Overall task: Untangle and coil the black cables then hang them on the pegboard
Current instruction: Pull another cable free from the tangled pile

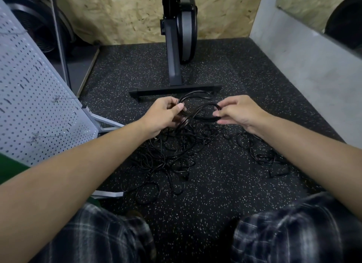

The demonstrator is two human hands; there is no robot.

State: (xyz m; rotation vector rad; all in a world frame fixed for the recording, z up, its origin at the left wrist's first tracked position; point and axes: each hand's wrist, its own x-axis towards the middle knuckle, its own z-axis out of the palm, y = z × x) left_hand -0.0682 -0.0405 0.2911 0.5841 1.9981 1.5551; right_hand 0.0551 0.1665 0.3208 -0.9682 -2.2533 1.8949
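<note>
Both hands are up over the floor, apart from each other, each one on the same bundle of black cable.

- Left hand (164, 115): fingers curled round several loops gathered together, thumb pressed on top. It grips the coil (197, 113) on its left side.
- Right hand (240, 113): thumb and fingertips pinch the right end of the front loop. The other fingers are loosely bent below it.
- The coil spans the gap between the hands. One arc rises behind the left hand's fingers, near the base bar of the machine stand (175, 70).
- Strands drop from under the left hand straight into the main tangle (172, 157), which lies on the speckled rubber floor (215, 194) below and in front of the hands, between the forearms.
- A smaller tangle (271, 161) sits under the right forearm. A thin strand appears to link it to the main heap, but I can't tell for sure.
- Pegboard (29, 90) stands tilted at the left, beside the left forearm and well apart from the cables. Wire hooks (56, 100) stick out of it.
- Knees in plaid fabric (290, 233) are at the bottom edge.
</note>
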